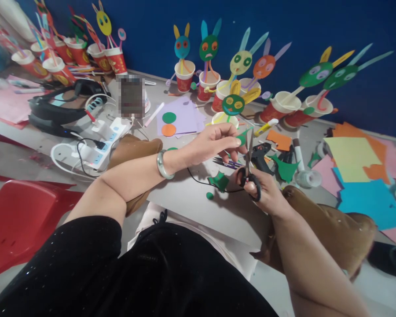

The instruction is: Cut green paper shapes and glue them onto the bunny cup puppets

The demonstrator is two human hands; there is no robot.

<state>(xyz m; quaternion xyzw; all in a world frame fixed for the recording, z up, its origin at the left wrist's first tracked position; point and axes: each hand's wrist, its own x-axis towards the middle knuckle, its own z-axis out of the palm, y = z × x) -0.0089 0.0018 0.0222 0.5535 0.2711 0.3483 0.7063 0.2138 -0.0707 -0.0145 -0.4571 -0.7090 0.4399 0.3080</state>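
Observation:
My left hand (222, 141) pinches a small piece of green paper (244, 137) between thumb and fingers. Wrapped round the black handles of a pair of scissors (250, 152) is my right hand (262, 189). The blades point up, right beside the green paper; whether they touch it I cannot tell. Below the hands lie a jagged green paper scrap (219, 181) and a small green disc (210, 196). A larger green offcut (285, 169) rests to the right, near a black glue gun (263, 156).
Paper cups with rabbit-faced figures (204, 81) line the blue wall. On the left are a white power strip (107, 143), a black headset (57, 110) and a red chair (26, 220). Coloured paper sheets (369, 202) spread on the right. Lilac sheets (185, 112) carry green and orange discs.

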